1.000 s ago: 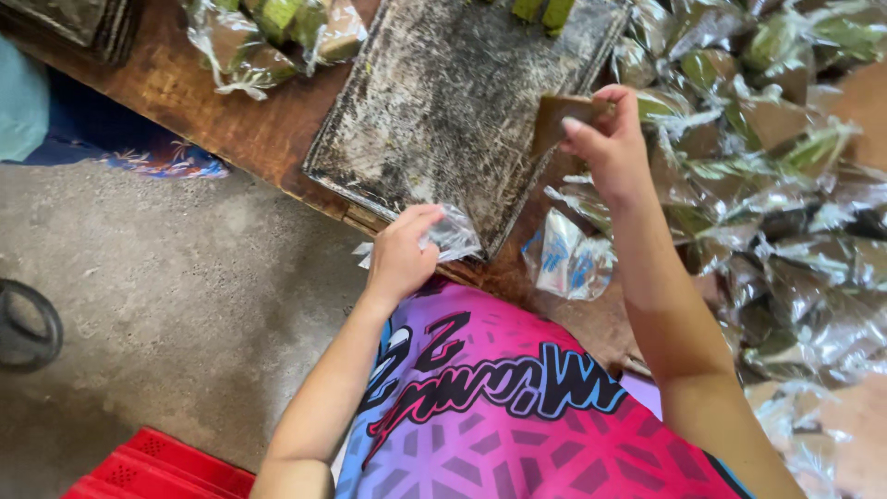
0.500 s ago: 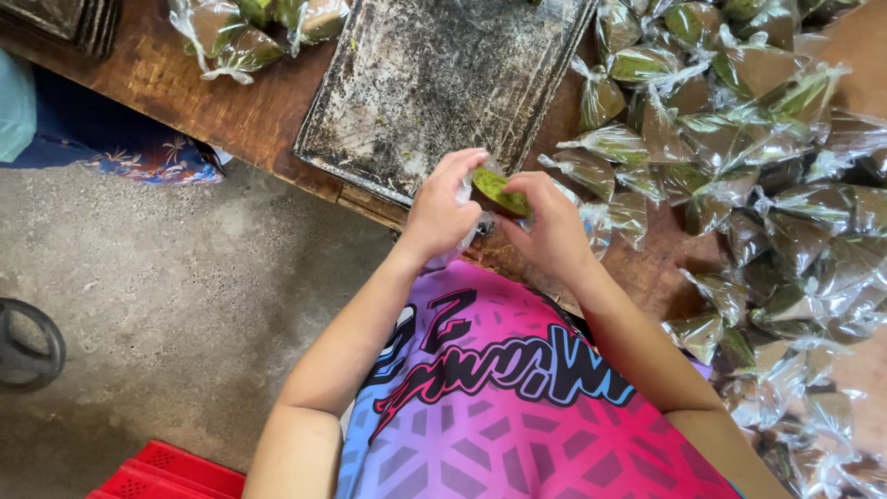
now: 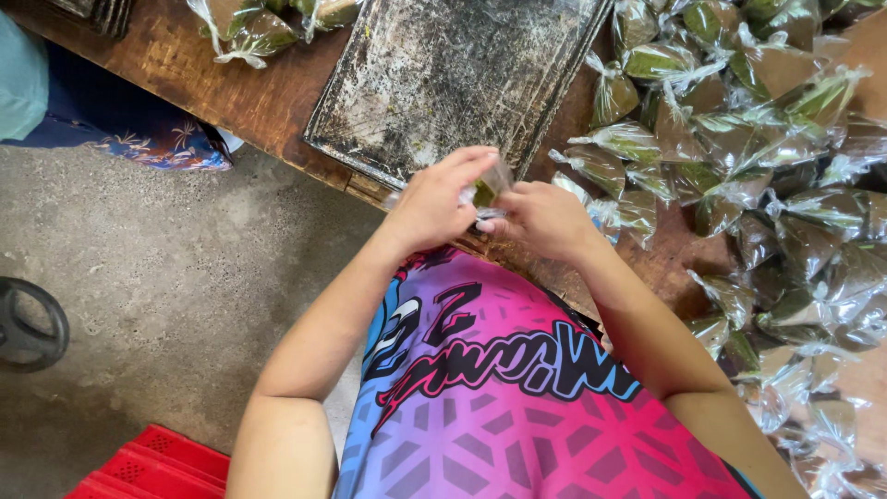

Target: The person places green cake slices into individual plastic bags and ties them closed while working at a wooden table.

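Both hands are up together at the near edge of the wooden bench (image 3: 231, 88), right in front of the person's chest. The left hand (image 3: 434, 205) curls over from the left, fingers folded down, its grip closed on a small clear plastic bag (image 3: 488, 185) with something green showing inside. The right hand (image 3: 547, 220) meets it from the other side, fingertips pinched on the same little bag, so the two hands are touching or as good as touching around it. The bag sits between them, lifted just off the bench edge, and how much of it is filled I cannot tell, since the fingers cover most of it.

Just beyond the hands lies a dark, worn metal tray (image 3: 453, 74), flat on the bench, its near corner right behind the left hand's knuckles. To the right, the bench is heaped with filled bags (image 3: 739, 157), clear plastic wrapped around green and brown leaf parcels, spreading all the way to the right edge and down beside the right forearm. A couple more such parcels (image 3: 254, 28) lie at the top left of the bench, well apart from the hands.

Below the bench is grey concrete floor (image 3: 139, 277). A red plastic crate (image 3: 148, 467) pokes in at the bottom left, and a dark round wheel-like object (image 3: 28, 323) sits at the left edge.
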